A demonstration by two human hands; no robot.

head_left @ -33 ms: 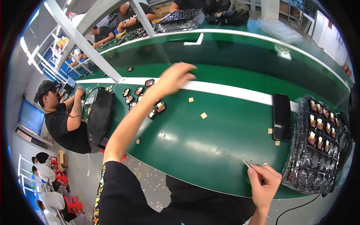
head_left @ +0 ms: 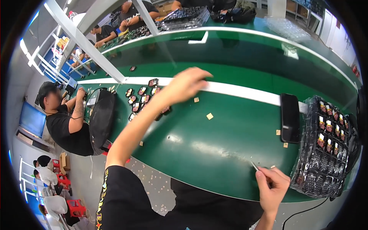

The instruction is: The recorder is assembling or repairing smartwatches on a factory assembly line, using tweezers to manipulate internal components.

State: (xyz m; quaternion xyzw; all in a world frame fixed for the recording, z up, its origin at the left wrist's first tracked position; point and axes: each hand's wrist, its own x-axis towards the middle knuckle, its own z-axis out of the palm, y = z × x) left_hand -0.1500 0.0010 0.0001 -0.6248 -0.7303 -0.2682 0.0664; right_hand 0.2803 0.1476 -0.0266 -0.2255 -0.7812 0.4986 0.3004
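Observation:
Above the white strip along the table, my left hand (head_left: 189,85) reaches out with fingers stretched and nothing visible in it; motion blurs it slightly. Beneath and left of that forearm lie several small black components (head_left: 142,91) with pale patches, some hidden by the arm. My right hand (head_left: 273,188), low at the right, pinches a thin metal tool like tweezers (head_left: 254,166), its tip just over the green tabletop (head_left: 199,153). Right of this hand stands a stack of clear blister trays (head_left: 320,168), the top one partly filled with small dark parts (head_left: 321,140) bearing white and yellow pieces.
A black phone (head_left: 290,119) lies beside the trays. Small tan squares (head_left: 209,116) are scattered over the table. A clear upright panel (head_left: 237,50) runs behind the white strip (head_left: 237,93). At left a person (head_left: 63,122) in black sits near a black bag (head_left: 102,119).
My left hand has moved a little to the right, away from the black components. My right hand keeps its pinch on the tool. The whole view has shifted slightly.

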